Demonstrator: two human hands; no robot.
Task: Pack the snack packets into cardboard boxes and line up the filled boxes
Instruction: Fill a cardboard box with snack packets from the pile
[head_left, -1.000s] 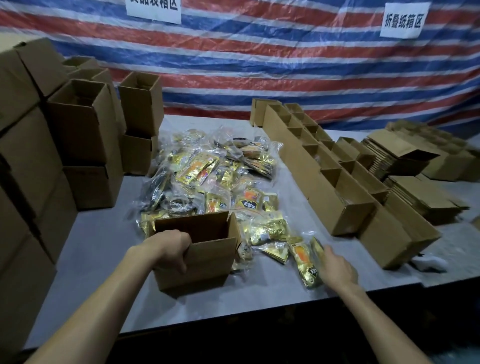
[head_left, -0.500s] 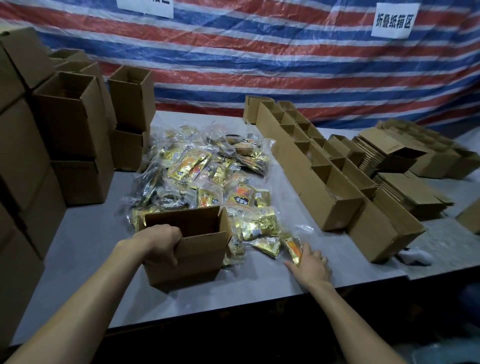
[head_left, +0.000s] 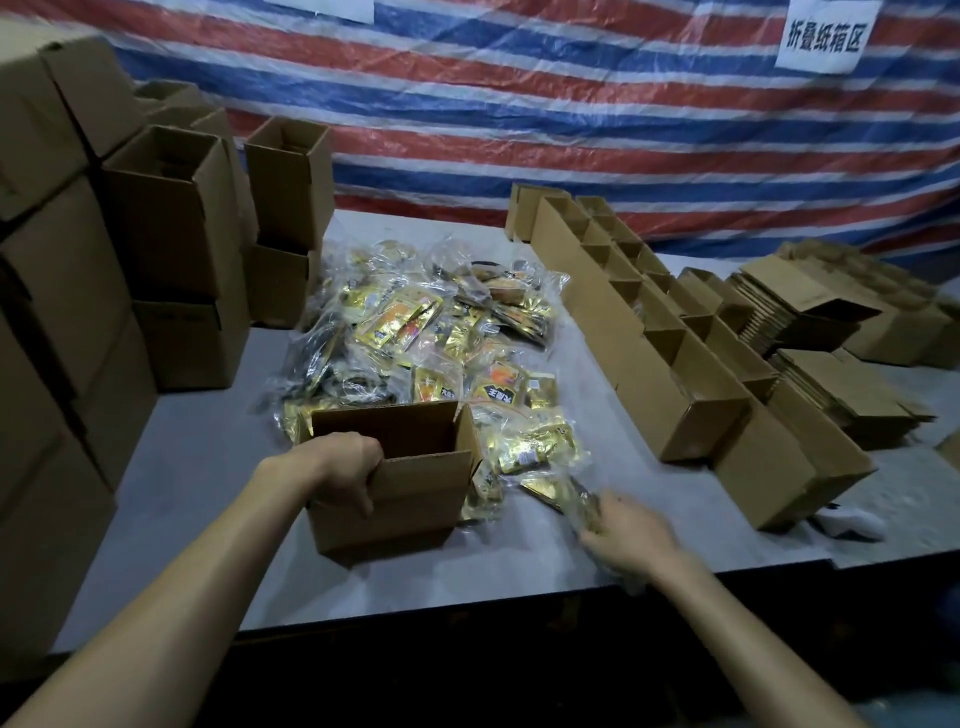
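An open brown cardboard box (head_left: 415, 499) stands near the table's front edge. My left hand (head_left: 343, 475) grips its near left rim, fingers curled over the wall. A big pile of gold snack packets (head_left: 441, 338) in clear wrap lies just behind and right of the box. To the right of the box, my right hand (head_left: 631, 530) is blurred, its fingers closed on a gold snack packet (head_left: 569, 493) at the pile's near edge. I cannot see the bottom of the box.
A row of open cardboard boxes (head_left: 680, 384) runs diagonally along the right. Flat folded cartons (head_left: 836, 384) are stacked beyond it. Tall stacks of boxes (head_left: 171, 234) fill the left side. The grey table (head_left: 197, 467) ends at a dark front edge.
My right hand slid left along the front edge from a packet farther right and took hold of a packet at the pile's near edge. The left hand kept its grip on the box.
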